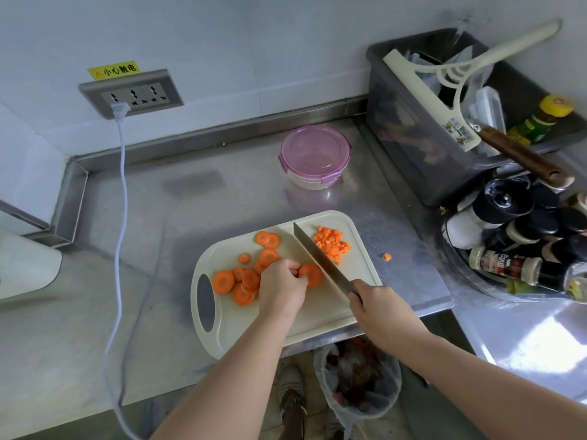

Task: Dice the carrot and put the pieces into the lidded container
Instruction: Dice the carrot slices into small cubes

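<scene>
Cream plastic cutting board (317, 315) with oval handle hole at its left end lies on the stainless steel counter (158, 217), long axis running left to right, slightly tilted up toward the right. Steel-bladed kitchen knife (320, 258) lies diagonally over the board, tip pointing to the far left, handle toward the near right, blade between the two carrot groups. Right hand (378, 308) has its fingers wrapped round the knife handle. Left hand (281, 289) has fingers curled, fingertips pinching a round orange carrot slice (313, 274) just left of the blade. Pile of orange carrot rounds (244, 277) lies flat on the left half of the board, some overlapping. Heap of small orange carrot dice (332, 242) sits on the far right corner of the board, right of the blade. One stray carrot cube (386, 257) on the counter just off the board's right edge. Round clear container with pink clip-on lid (315, 156) stands behind the board, well apart, lid on; no carrot seen inside. Grey plastic bin (413, 128) at the far right holds a cream squeegee (444, 87) and a yellow-capped bottle (543, 120). Clear bag-lined waste bin (359, 379) on the floor below the counter edge, dark scraps inside.
</scene>
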Demonstrator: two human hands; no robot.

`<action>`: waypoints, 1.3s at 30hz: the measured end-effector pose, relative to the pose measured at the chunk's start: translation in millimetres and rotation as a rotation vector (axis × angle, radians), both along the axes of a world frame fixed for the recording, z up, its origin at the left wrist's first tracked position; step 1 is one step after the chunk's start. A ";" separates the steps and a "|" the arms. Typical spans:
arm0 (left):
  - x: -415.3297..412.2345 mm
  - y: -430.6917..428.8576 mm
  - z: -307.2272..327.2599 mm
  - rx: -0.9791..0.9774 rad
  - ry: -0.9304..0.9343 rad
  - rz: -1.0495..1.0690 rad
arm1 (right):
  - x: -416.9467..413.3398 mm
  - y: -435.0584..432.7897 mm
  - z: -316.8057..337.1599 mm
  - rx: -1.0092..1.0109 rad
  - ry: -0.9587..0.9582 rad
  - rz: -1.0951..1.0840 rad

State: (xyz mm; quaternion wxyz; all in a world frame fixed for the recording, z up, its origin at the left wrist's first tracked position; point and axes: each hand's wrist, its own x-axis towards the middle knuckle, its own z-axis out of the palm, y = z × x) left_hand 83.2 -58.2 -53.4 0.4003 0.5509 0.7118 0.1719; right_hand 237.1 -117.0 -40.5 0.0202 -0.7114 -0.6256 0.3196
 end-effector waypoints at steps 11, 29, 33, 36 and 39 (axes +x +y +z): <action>4.2 13.8 -7.3 0.005 0.031 0.050 | -14.6 6.2 -7.6 -0.002 -0.011 -0.016; 3.3 17.2 -12.6 -0.010 0.051 0.041 | -21.5 2.6 4.7 0.016 -0.165 0.069; 3.8 17.1 -12.7 -0.016 0.054 0.045 | -20.9 3.9 6.0 0.015 -0.180 0.082; 3.9 17.1 -12.5 -0.018 0.060 0.052 | -20.4 5.2 8.9 -0.005 -0.181 0.101; 4.3 17.9 -13.1 -0.016 0.078 0.035 | -21.9 4.7 17.3 -0.031 -0.153 0.106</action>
